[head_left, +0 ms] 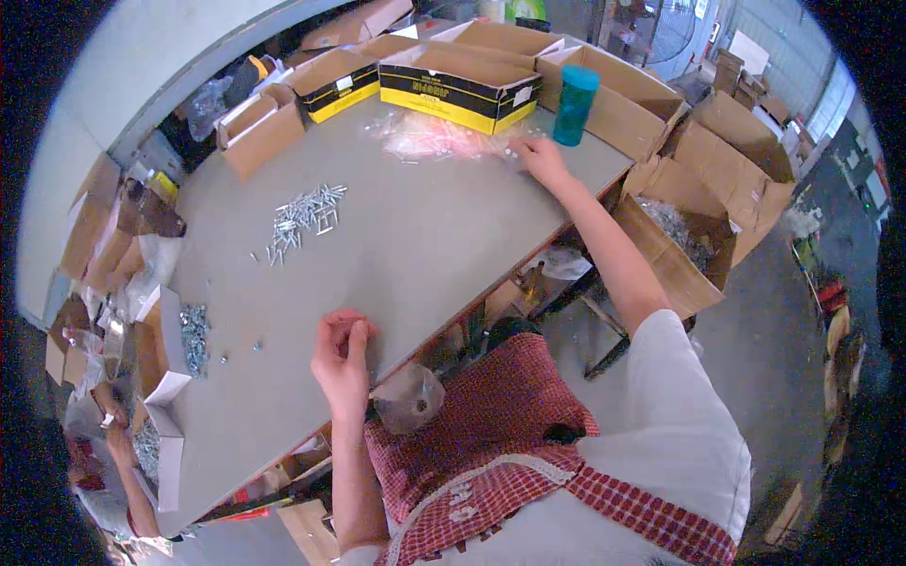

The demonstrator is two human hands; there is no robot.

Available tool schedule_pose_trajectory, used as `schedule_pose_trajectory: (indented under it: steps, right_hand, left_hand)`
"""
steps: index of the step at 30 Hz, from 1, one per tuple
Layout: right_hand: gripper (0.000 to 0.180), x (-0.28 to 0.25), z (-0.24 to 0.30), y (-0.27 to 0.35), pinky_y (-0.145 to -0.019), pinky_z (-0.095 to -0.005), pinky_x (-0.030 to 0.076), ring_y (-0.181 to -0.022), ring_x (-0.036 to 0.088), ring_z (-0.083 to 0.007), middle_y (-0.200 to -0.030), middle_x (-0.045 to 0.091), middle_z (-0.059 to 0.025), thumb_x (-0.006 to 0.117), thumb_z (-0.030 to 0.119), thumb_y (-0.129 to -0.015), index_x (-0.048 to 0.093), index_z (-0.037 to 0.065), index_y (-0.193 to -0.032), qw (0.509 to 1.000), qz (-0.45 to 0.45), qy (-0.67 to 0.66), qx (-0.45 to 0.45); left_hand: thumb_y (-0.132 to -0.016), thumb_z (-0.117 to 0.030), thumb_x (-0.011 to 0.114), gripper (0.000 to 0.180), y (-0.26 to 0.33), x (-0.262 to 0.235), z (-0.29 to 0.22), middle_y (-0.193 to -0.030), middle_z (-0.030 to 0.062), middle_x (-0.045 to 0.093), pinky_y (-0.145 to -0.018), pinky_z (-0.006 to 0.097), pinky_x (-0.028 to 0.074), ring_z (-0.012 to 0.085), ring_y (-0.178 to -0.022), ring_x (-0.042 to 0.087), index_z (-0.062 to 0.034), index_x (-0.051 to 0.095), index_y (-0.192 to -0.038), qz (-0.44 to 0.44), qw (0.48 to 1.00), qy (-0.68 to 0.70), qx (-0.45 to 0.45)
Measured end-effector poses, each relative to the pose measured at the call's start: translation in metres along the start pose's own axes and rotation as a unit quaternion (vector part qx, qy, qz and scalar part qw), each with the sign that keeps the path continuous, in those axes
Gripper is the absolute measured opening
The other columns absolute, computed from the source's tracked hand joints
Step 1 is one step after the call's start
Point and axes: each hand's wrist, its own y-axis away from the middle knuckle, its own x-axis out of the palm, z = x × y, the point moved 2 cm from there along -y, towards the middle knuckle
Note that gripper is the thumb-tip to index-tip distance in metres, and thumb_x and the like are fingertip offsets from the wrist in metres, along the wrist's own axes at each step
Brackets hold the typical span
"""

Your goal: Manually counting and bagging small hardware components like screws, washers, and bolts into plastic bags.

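Observation:
At the far right of the table, my right hand (540, 160) is closed at the edge of a heap of clear and pinkish plastic bags (429, 137), pinching a bit of plastic. Near the front edge, my left hand (342, 358) is closed, thumb against curled fingers; whatever it holds is hidden. A clear plastic bag (409, 398) with a small dark spot lies over my lap, just below that hand. Silver screw-like metal pieces (307, 217) are spread in a loose pile left of centre. Small metal parts (194, 341) form another pile at the left.
Black-and-yellow cartons (453, 99) and plain cardboard boxes line the back edge. A teal bottle (574, 106) stands beside my right hand. An open carton (679, 236) of metal parts sits off the table's right side. Another person's hand (111, 415) is at the lower left.

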Motion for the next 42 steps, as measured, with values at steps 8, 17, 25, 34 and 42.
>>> schedule_pose_trajectory:
  steps: [8, 17, 25, 34, 42]
  right_hand:
    - [0.032, -0.036, 0.08, 0.069, -0.069, -0.0342, 0.051, -0.078, 0.065, -0.0182, -0.082, 0.071, -0.0081, 0.062, 0.036, -0.093, 0.075, 0.008, -0.097, 0.982, -0.003, -0.188, -0.014]
    - [0.017, -0.031, 0.245, 0.202, -0.066, -0.0242, 0.047, -0.075, 0.055, -0.007, -0.09, 0.062, 0.0009, 0.062, 0.012, -0.095, 0.068, 0.001, -0.107, 0.886, 0.3, -0.344, -0.076]
    - [0.01, -0.035, 0.264, 0.216, -0.063, -0.0277, 0.052, -0.067, 0.061, -0.0107, -0.082, 0.065, -0.0025, 0.064, 0.012, -0.092, 0.065, 0.004, -0.098, 0.798, 0.477, -0.363, -0.056]
    - [0.013, -0.033, 0.278, 0.225, -0.063, -0.0292, 0.048, -0.07, 0.061, -0.013, -0.077, 0.064, -0.0033, 0.066, 0.017, -0.09, 0.062, 0.004, -0.09, 0.824, 0.484, -0.28, -0.094]
    - [0.019, -0.031, 0.28, 0.229, -0.062, -0.0327, 0.048, -0.068, 0.062, -0.0205, -0.074, 0.063, -0.0083, 0.069, 0.024, -0.085, 0.063, 0.005, -0.084, 0.885, 0.37, -0.243, -0.147]
  left_hand:
    - [-0.091, -0.002, 0.06, 0.018, 0.002, -0.009, 0.015, -0.097, 0.0093, 0.067, -0.083, 0.029, 0.051, 0.0144, -0.088, 0.064, 0.0006, 0.058, -0.109, -0.012, 1.0, 0.013, 0.008]
    - [-0.078, -0.012, 0.077, 0.045, 0.017, 0.041, -0.054, -0.117, 0.0118, 0.064, -0.092, 0.037, 0.049, 0.026, -0.104, 0.061, -0.0059, 0.059, -0.119, 0.067, 0.976, -0.087, 0.188]
    - [-0.085, -0.004, 0.071, 0.01, 0.033, 0.018, -0.039, -0.085, 0.0029, 0.068, -0.075, 0.027, 0.051, 0.0105, -0.08, 0.061, -0.0024, 0.065, -0.092, 0.072, 0.997, -0.012, 0.003]
    - [-0.084, -0.004, 0.072, 0.012, 0.043, 0.009, -0.028, -0.082, 0.0046, 0.069, -0.071, 0.027, 0.052, 0.0112, -0.076, 0.064, 0.0, 0.065, -0.093, 0.057, 0.998, 0.03, -0.009]
    - [-0.084, -0.011, 0.073, 0.016, 0.047, 0.005, -0.053, -0.081, 0.0114, 0.068, -0.066, 0.03, 0.051, 0.0135, -0.074, 0.065, 0.0001, 0.064, -0.091, -0.048, 0.924, -0.274, 0.264]
